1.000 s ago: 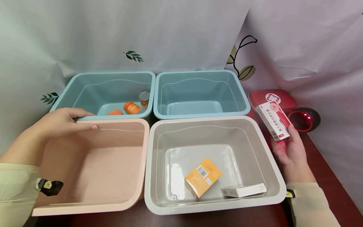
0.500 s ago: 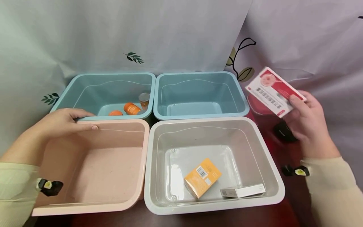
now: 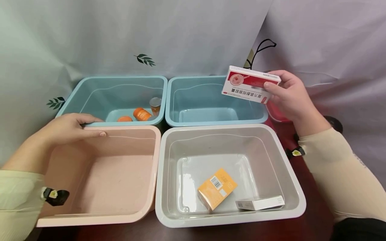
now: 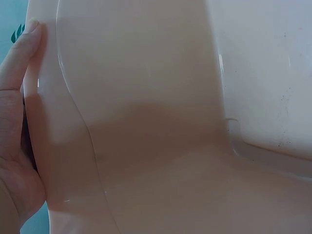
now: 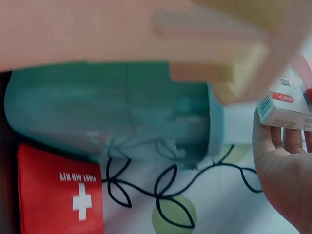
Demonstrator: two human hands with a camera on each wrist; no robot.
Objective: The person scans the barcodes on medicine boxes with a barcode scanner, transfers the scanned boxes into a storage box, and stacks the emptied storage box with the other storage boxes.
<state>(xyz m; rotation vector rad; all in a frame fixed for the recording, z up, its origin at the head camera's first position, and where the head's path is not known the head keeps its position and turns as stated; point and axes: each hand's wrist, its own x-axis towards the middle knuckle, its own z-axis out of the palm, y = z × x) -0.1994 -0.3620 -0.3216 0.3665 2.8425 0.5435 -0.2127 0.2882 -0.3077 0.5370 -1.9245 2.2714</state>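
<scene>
Carried toward nine o'clock, the red-white box [image 3: 245, 86] is pinched by the right hand [image 3: 287, 93]. The left hand's [image 3: 67, 130] grip cannot be told.

Directly behind the gray plastic bin [image 3: 208, 144], which holds an orange carton [image 3: 217, 189] and a white carton [image 3: 260, 203], the right hand [image 3: 291, 95] pinches the end of a red-and-white medicine box [image 3: 250, 85] above a blue bin [image 3: 206, 114]. Left of the gray plastic bin stands a pink bin [image 3: 120, 187], and diagonally behind it to the left, a second blue bin [image 3: 120, 90] contains an orange-capped bottle [image 3: 142, 114] and a silver-lidded container [image 3: 155, 104]; there, the left hand [image 3: 70, 130] rests across both adjoining rims.
</scene>
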